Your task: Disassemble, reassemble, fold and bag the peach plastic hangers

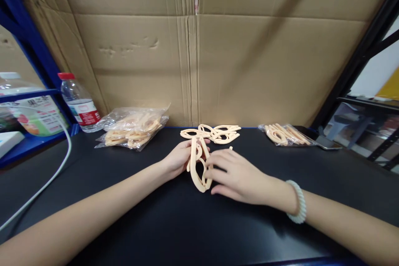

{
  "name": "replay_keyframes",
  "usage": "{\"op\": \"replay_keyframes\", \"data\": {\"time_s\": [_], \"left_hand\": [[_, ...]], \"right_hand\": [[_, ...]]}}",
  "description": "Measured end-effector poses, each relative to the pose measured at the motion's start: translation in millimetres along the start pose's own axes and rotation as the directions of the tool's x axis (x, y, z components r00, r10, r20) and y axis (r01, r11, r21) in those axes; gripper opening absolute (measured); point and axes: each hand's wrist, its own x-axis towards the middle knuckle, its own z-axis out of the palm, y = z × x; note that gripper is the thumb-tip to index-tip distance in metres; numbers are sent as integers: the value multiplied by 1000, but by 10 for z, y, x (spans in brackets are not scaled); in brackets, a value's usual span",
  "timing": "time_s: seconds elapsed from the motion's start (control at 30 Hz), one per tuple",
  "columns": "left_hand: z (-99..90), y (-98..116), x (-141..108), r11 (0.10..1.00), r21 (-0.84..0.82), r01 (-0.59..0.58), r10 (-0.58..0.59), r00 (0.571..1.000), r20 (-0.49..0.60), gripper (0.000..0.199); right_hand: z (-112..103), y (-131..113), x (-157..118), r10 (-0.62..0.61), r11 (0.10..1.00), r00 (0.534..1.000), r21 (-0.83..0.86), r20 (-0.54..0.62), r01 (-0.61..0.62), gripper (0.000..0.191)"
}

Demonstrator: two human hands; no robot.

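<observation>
A beige plastic folding hanger [196,170] is held up over the black table, its arms folded close together with loops between them. My left hand [182,156] grips it from the left and behind; some of those fingers are hidden by the hanger. On the other side, my right hand [238,174] has its fingers spread, with fingertips at the hanger's right edge and the thumb apart below. Just behind my hands lies a loose group of similar beige hangers [222,135] on the table [174,228].
Clear bags of beige pieces lie at back left [134,129] and back right [285,134]. A red-capped bottle [81,108] stands beside the blue rack. A white cable [64,166] crosses the table's left side. Cardboard [140,58] walls the back.
</observation>
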Motion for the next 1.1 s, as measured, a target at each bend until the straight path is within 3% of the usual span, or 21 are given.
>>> {"op": "replay_keyframes", "data": {"time_s": [0.23, 0.37, 0.57, 0.77, 1.1], "left_hand": [[67, 2, -40, 999, 33, -26, 27, 1000, -11, 27], [90, -54, -69, 971, 200, -127, 121, 992, 44, 32], [113, -152, -109, 908, 357, -220, 218, 975, 47, 31], [119, -165, -111, 889, 393, -235, 250, 968, 15, 40], [108, -181, -103, 926, 320, -199, 226, 973, -47, 39]], "right_hand": [[181, -50, 1, -10, 989, 998, -148, -69, -1, 14], [213, -7, -18, 18, 981, 997, -192, -73, -32, 14], [242, -2, -52, 131, 964, 990, -228, -53, -139, 9], [253, 71, -85, 310, 904, 951, -301, -22, -302, 17], [266, 16, -55, 190, 938, 977, -276, -98, -210, 28]]}}
